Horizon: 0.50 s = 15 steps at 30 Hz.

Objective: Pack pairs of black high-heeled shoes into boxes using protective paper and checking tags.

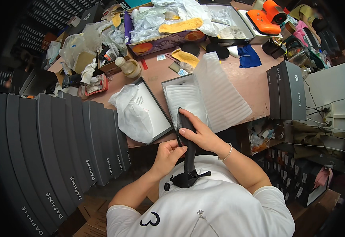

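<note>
A black shoe [189,160] is held upright in front of my white shirt, its narrow strap-like end low against the shirt. My right hand [202,136] grips its upper part, the thumb lying across it. My left hand [168,156] pinches at the shoe's left edge with thumb and forefinger. Just beyond the hands lies an open shoe box [164,87] lined with a white ribbed foam sheet [222,94] that spreads out over its right side. Left of it, a dark-edged lid [159,114] with a white inside carries a crumpled white bag [131,112].
Stacked dark grey shoe boxes [50,158] fill the left side; more boxes [287,91] stand at the table's right end. Farther back are a glue bottle [128,68], yellow insoles [186,57], a blue cloth [249,56], a carton [166,46] of plastic bags and an orange device [264,21].
</note>
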Tool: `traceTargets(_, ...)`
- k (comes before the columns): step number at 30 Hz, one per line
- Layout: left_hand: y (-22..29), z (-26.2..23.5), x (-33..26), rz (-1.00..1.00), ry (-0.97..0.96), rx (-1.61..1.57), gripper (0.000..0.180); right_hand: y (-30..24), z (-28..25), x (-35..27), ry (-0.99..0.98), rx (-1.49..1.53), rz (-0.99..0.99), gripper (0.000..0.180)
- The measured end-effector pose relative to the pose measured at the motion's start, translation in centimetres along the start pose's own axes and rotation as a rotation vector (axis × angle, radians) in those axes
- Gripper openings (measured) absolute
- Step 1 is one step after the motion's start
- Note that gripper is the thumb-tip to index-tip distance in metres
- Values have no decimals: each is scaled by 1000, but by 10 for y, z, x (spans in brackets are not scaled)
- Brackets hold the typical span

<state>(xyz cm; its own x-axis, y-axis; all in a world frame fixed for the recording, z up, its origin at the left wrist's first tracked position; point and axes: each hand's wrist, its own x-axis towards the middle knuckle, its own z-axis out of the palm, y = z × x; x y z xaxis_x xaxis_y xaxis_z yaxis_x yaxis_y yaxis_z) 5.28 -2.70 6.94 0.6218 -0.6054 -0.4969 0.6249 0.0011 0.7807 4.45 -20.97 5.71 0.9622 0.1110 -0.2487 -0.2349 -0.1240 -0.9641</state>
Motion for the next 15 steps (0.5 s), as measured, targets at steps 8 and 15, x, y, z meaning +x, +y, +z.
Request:
traceTargets(8,4,1,-2,-26,-4,-29,14,-3,5,0,12,-61,1,65)
traceTargets(15,15,14,-7,-65,65,-163,14,1,7,1,41,-79,-46,68)
